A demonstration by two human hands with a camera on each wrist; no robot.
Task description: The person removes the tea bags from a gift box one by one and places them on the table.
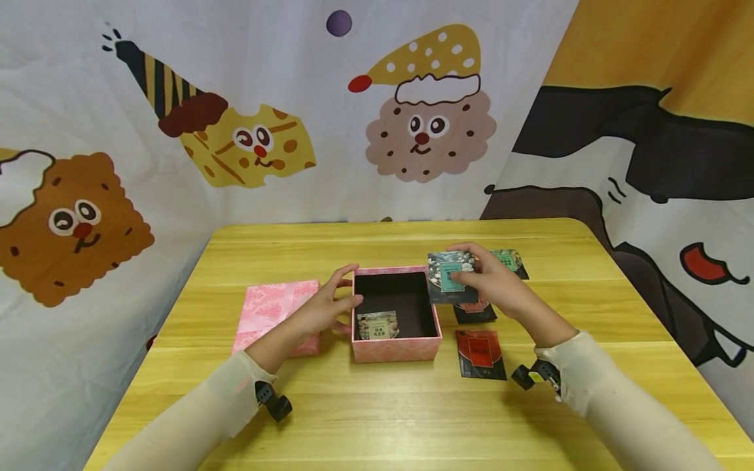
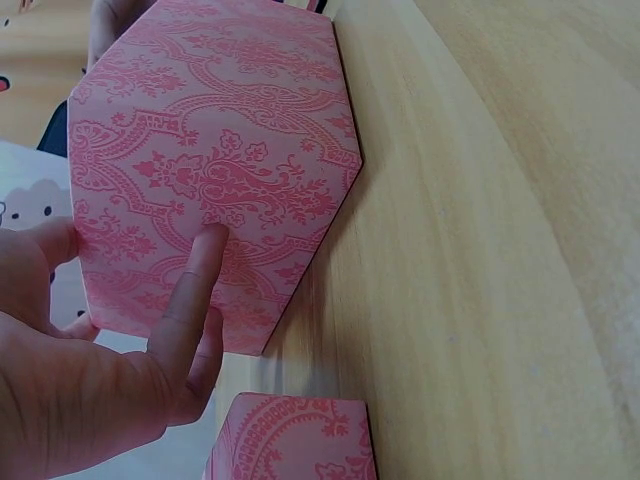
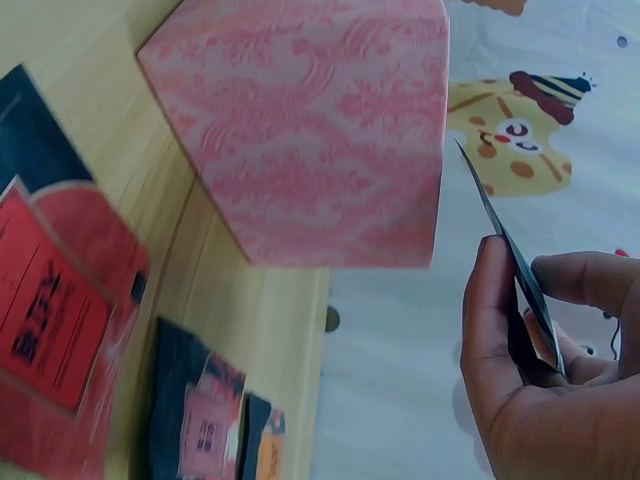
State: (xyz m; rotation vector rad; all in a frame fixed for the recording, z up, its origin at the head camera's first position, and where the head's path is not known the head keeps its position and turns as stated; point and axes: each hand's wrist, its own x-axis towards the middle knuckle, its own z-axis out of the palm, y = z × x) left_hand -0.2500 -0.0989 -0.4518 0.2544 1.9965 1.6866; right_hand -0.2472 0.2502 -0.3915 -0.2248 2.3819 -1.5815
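A pink patterned open box [image 1: 396,350] with a dark inside stands at the table's middle. My left hand [image 1: 321,309] holds its left wall, the thumb over the rim and other fingers against the outside, as the left wrist view [image 2: 90,390] shows. One flat sachet [image 1: 378,326] with a pale label lies at the front left of the box floor. Between thumb and fingers my right hand [image 1: 491,278] pinches a dark sachet [image 1: 450,278] with a teal label, overlapping the box's right rim. It appears edge-on in the right wrist view, near the right hand [image 3: 560,350].
The pink lid [image 1: 273,304] with a ribbon lies left of the box. Right of it lie a red sachet [image 1: 481,353], a dark sachet with a pinkish label [image 1: 474,313] and a green-labelled sachet [image 1: 509,261]. A printed curtain [image 1: 330,196] hangs behind the wooden table [image 1: 377,418].
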